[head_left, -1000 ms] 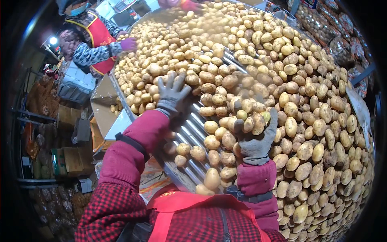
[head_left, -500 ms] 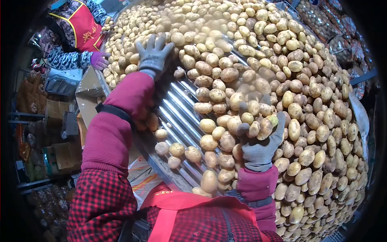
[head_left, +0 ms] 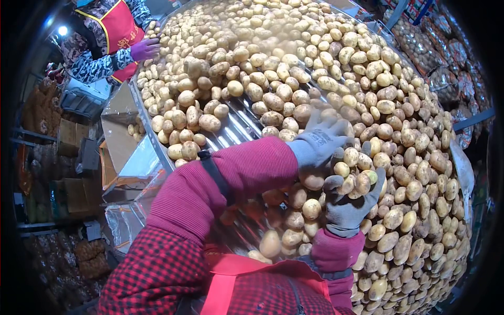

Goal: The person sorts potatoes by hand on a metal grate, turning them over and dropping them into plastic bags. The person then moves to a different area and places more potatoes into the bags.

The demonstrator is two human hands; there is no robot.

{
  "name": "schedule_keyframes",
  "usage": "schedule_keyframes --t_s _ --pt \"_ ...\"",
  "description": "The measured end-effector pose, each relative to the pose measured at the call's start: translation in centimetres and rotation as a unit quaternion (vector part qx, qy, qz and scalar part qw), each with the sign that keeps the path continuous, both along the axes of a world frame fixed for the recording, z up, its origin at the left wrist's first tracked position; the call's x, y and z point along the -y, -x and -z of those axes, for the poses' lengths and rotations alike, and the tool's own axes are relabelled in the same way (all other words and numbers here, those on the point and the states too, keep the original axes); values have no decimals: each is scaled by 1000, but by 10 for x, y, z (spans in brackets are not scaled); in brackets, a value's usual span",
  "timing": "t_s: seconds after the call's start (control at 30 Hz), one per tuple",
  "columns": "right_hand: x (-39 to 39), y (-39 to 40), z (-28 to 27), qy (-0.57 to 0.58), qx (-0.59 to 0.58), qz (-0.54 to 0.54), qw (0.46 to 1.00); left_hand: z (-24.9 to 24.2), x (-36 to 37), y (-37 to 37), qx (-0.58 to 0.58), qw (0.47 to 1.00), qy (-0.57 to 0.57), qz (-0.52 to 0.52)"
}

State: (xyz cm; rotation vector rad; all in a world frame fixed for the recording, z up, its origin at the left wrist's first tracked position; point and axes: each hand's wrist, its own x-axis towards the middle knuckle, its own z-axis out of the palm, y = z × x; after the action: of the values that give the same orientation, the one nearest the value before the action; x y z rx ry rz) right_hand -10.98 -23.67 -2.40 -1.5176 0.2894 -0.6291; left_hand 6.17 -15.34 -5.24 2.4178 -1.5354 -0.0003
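Several potatoes [head_left: 358, 170], one of them greenish, rest in the cupped fingers of my right hand [head_left: 350, 209], which wears a grey glove. Just up and left of it, my left hand [head_left: 321, 137], gloved in grey too, lies over the potato pile with fingers stretched out. Its fingertips are slightly blurred, and part of what lies under the palm is hidden. Shiny metal rollers [head_left: 237, 123] show between the potatoes to the left, partly covered by my left sleeve.
A heap of potatoes [head_left: 420, 173] spreads across the right side and back. At the upper left stands a co-worker in a red apron [head_left: 122, 29], one purple-gloved hand [head_left: 145, 49] at the pile's edge. Cardboard boxes [head_left: 119, 119] stand beside the metal edge on the left.
My left hand has swung from the upper left across to the right, near my right hand. Potatoes now cover part of the rollers there. My right hand still cups its potatoes.
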Motion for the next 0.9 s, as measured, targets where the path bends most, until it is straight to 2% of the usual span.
schedule_keyframes --t_s 0.03,0.07,0.1,0.13,0.17,0.2,0.23,0.27,0.3,0.33,0.37,0.43,0.5,0.53,0.6,0.67,0.73,0.77,0.8,0.83,0.87,0.9 --pt "5 0 8 218 -35 45 974 8 -2 -4 -30 998 54 5" --pt "3 -2 2 219 -35 46 974 12 -8 -6 66 997 37 1" --pt "-2 -2 -6 43 -23 17 999 16 -16 -10 28 998 51 8" --pt "-5 -3 -11 -136 -8 -12 991 15 -27 -14 -10 998 65 14" --pt "0 -6 -5 -204 -25 13 979 9 -40 -15 4 992 122 14" --pt "0 -5 -2 -206 -24 17 978 5 -51 -22 -26 995 97 5" --pt "-3 -5 -4 -216 17 -27 976 -1 -68 -23 9 994 107 -18" --pt "-4 -4 -7 -226 57 -67 970 -4 -85 -30 50 997 8 -56" --pt "2 -7 -13 -462 97 -123 873 -15 -107 -35 82 993 -52 -70" --pt "11 -8 -18 -665 132 -174 714 -17 -128 -40 93 989 -45 -102" --pt "15 -7 -5 -640 146 -183 732 -5 -156 -53 159 979 -25 -125" --pt "17 -5 6 -616 161 -190 747 -18 -192 -72 162 973 -31 -164" --pt "16 -7 0 -658 159 -200 708 -48 -217 -78 80 951 -84 -286" --pt "16 -8 -4 -659 161 -200 707 -32 -242 -87 180 939 -27 -291" --pt "15 -8 -9 -664 160 -211 699 -25 -251 -81 268 907 17 -325" --pt "14 -7 -5 -669 153 -207 697 -59 -214 -34 128 967 85 -203" --pt "10 -6 -4 -633 183 -211 722 -53 -177 29 44 996 67 -47" --pt "7 -7 -16 -708 214 -225 634 -25 -165 53 16 996 58 64" --pt "8 -7 -11 -708 209 -227 635 -29 -150 81 22 992 46 118" --pt "10 -6 -2 -671 196 -205 685 -22 -136 96 -38 985 51 161" --pt "11 -6 1 -631 183 -182 732 -20 -126 108 -72 983 60 156" --pt "13 -5 2 -630 181 -182 733 -19 -128 105 -56 985 45 159"
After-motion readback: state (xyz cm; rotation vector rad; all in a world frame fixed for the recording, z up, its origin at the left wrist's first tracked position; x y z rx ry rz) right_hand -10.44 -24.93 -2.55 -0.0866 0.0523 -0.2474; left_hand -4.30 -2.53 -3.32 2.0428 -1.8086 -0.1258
